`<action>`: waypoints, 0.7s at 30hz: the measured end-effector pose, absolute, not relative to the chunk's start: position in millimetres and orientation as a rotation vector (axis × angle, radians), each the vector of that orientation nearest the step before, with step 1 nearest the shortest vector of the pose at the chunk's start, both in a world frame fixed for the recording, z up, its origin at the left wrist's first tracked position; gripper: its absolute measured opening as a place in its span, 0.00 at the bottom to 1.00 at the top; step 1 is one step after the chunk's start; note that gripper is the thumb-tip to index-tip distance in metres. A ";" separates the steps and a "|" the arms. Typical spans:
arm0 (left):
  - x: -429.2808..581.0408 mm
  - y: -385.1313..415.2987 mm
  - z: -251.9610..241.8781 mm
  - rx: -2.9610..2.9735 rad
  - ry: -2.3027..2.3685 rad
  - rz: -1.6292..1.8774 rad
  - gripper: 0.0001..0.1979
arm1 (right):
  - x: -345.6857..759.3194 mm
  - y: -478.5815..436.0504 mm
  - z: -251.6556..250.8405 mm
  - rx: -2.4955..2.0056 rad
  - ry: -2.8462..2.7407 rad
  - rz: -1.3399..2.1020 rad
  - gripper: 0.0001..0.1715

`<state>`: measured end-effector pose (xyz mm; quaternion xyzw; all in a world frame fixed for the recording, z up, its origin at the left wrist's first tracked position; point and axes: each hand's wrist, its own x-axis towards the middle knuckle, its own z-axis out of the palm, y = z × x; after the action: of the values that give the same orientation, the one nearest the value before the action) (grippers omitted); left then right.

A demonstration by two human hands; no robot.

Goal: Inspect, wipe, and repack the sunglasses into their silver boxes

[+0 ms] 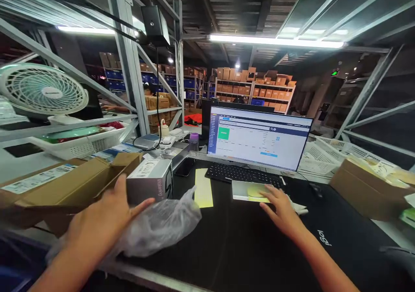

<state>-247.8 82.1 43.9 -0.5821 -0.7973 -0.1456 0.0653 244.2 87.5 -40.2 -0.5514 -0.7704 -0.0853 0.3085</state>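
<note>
My left hand (103,214), slightly blurred, is over a crumpled clear plastic bag (165,227); its thumb and a raised finger are apart. Just beyond it stands a grey box (145,184) with a white label on top. Whether the palm touches the bag is hidden. On the right, my right hand (280,207) has its fingers spread at the edge of a pale card (240,191) with a yellow patch, in front of the black keyboard (240,172). A yellow paper slip (203,188) lies between the two hands on the black desk mat (227,240).
Behind the keyboard stands a lit monitor (256,138). An opened cardboard carton (81,184) is at the left, with a fan (43,88) beyond. To the right are a mouse (315,190) and another carton (366,192). A phone (185,167) lies near a purple-capped bottle (193,142).
</note>
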 end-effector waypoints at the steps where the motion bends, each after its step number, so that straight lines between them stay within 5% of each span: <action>1: -240.1 87.6 52.3 -1.745 -2.367 -0.451 0.55 | 254.0 88.1 -41.5 -1.448 -1.964 -0.193 0.23; 3: -230.8 99.6 67.0 -1.786 -2.361 -0.421 0.55 | 277.2 92.6 -45.0 -1.440 -1.825 -0.080 0.37; 6: -229.6 120.5 78.7 -1.854 -2.451 -0.334 0.57 | 306.5 104.4 -56.9 -1.453 -1.677 0.367 0.70; 8: -231.7 134.1 79.3 -1.869 -2.503 -0.312 0.59 | 313.8 111.7 -68.1 -1.436 -1.636 0.640 0.79; 21: -248.2 110.6 57.7 -1.682 -2.628 -0.447 0.57 | 271.8 98.4 -89.3 -1.552 -1.631 0.510 0.58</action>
<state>-248.2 110.6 57.7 -0.5335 -0.8338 -0.1418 -0.0053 271.8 98.4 -89.3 -0.6148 -0.6461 0.2019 0.4046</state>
